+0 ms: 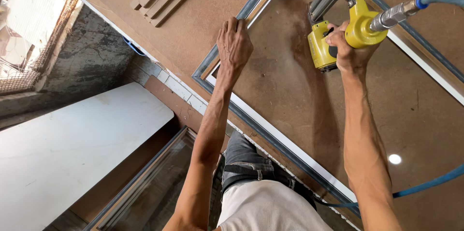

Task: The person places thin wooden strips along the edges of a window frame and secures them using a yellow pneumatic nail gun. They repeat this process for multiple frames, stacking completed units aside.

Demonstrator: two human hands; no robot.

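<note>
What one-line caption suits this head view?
Left hand steadies a grey frame on brown board; right hand holds a yellow pneumatic nailer.

Honestly nothing to report here: no packages, labels, signs or screens show up anywhere in this view, not on the bench and not around its edges.
</note>
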